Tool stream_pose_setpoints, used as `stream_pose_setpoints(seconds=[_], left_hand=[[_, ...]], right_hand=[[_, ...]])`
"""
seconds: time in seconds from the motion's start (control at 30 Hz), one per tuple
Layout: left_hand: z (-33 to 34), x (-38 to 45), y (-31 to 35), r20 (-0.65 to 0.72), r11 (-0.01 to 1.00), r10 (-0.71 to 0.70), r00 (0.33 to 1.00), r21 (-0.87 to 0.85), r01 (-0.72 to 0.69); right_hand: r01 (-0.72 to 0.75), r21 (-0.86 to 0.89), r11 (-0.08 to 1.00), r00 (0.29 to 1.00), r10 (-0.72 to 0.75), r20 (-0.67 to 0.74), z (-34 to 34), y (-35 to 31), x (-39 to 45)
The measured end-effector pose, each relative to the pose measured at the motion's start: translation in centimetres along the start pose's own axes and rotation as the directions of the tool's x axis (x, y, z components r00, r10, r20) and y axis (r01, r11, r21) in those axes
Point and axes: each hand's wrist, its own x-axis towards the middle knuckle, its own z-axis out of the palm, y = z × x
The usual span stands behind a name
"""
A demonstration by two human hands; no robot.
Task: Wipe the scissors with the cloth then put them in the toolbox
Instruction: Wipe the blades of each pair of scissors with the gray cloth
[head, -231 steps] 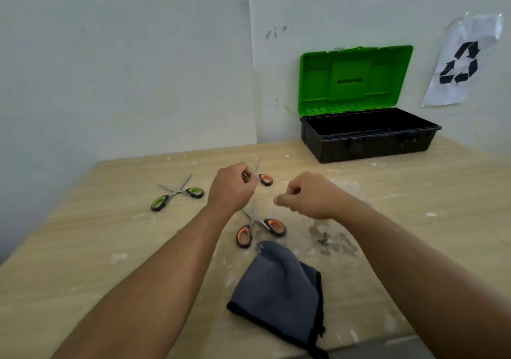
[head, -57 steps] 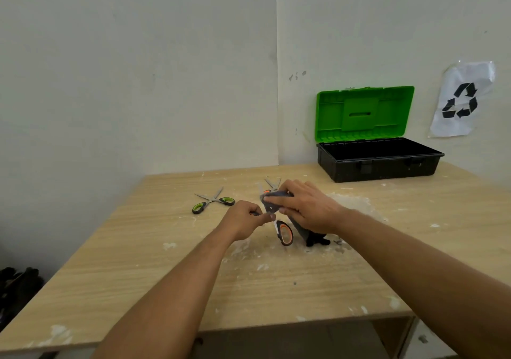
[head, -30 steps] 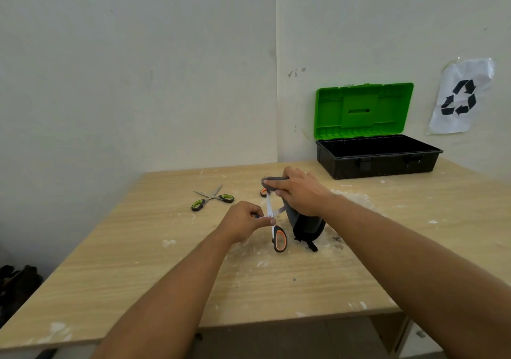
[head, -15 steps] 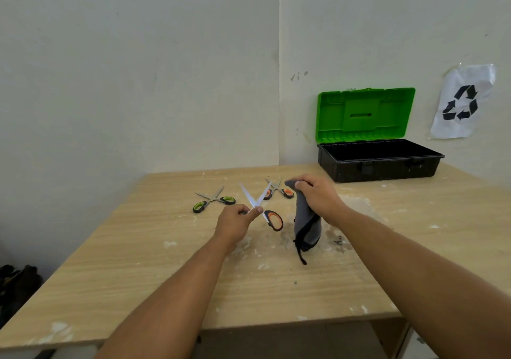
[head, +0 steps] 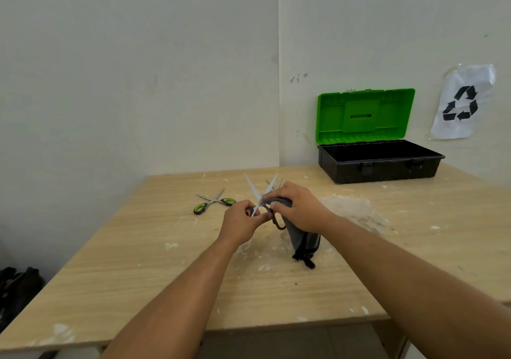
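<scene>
My left hand (head: 240, 222) grips one handle of the orange-handled scissors (head: 260, 197), whose blades stand spread in a V above the table. My right hand (head: 297, 210) holds the grey cloth (head: 302, 238) and presses its top against the scissors near the pivot; the rest of the cloth hangs down to the tabletop. The toolbox (head: 378, 164), black with its green lid raised, stands open at the back right against the wall.
A green-handled pair of scissors (head: 213, 203) lies open on the wooden table (head: 138, 262) to the left of my hands. Tips of a third pair (head: 272, 183) show behind my right hand. White dust patches mark the tabletop. A recycling sign (head: 463, 103) hangs on the right wall.
My right hand has brought the cloth from beside the scissors onto them near the pivot. The scissors stay open in my left hand, raised slightly.
</scene>
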Motion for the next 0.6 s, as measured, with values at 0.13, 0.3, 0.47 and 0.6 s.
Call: stream_pose_setpoints(seconds=[0.13,0.3,0.47,0.6], left_hand=[[0.0,0.0,0.1,-0.037,1.000,0.012,0.999,0.014,-0.012],[-0.2,-0.1,-0.4,-0.030,0.999,0.003,1.000,0.049,-0.002],[0.0,0.1,0.0,-0.035,0.996,0.034,0.999,0.087,-0.030],[0.0,0.1,0.1,-0.033,0.991,0.055,0.998,0.123,-0.050]], right_hand=[[0.012,-0.100,0.995,0.998,-0.006,0.058,0.1,-0.7,0.2],[0.000,-0.063,0.998,1.000,0.001,0.016,-0.5,-1.3,0.1],[-0.013,-0.039,0.999,1.000,0.012,-0.022,-0.2,-1.1,0.1],[-0.026,-0.041,0.999,0.999,0.027,0.033,-0.2,-0.9,0.3]])
